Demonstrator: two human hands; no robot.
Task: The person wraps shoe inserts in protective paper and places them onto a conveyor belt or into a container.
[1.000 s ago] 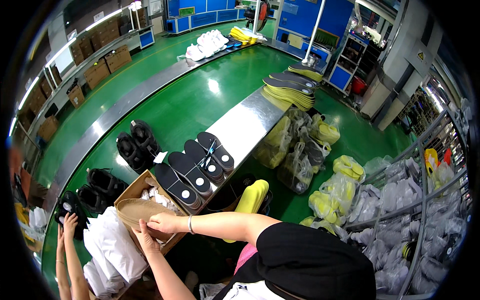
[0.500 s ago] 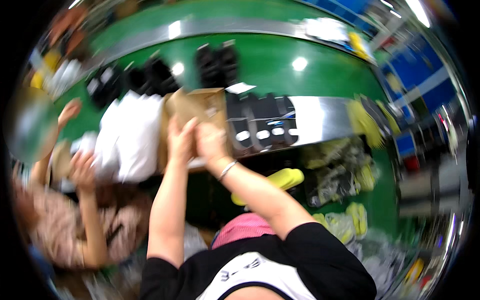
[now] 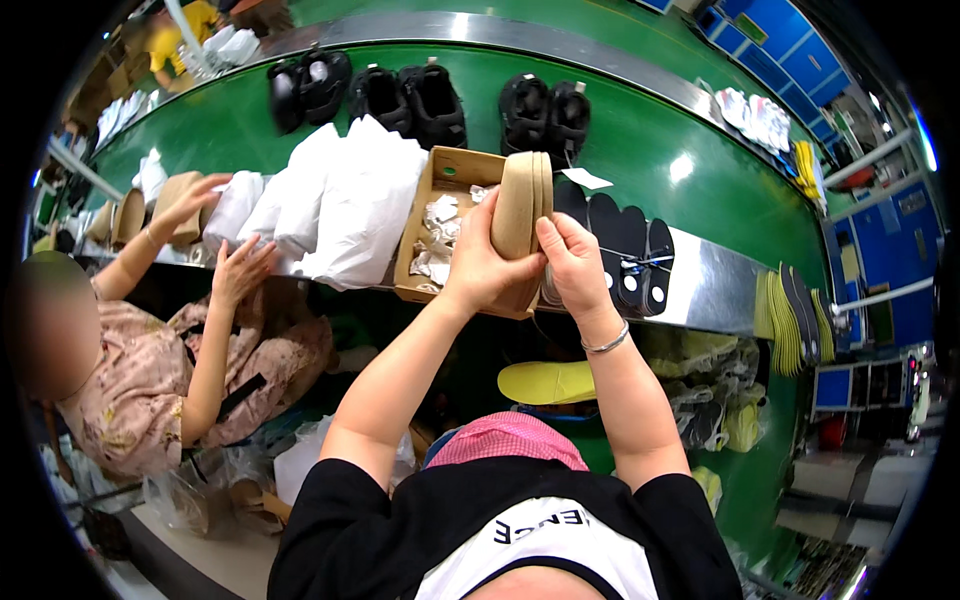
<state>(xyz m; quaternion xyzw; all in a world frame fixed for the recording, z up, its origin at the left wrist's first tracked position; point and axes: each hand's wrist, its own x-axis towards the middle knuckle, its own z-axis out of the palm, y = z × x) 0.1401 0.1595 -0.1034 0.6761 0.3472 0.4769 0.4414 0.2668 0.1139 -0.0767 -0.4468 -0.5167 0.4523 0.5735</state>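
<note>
Both hands, left and right, clamped on three tan insoles over one cardboard box; six black sandals behind.

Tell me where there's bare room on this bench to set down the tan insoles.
Both hands, left hand and right hand, grip the tan insoles. Free: the steel ledge right of the black insoles, and the green belt beyond it. Crowded: the cardboard box, the white bags and a co-worker's hands to the left.

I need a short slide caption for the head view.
Both hands hold stacked tan insoles above a cardboard box.
</note>
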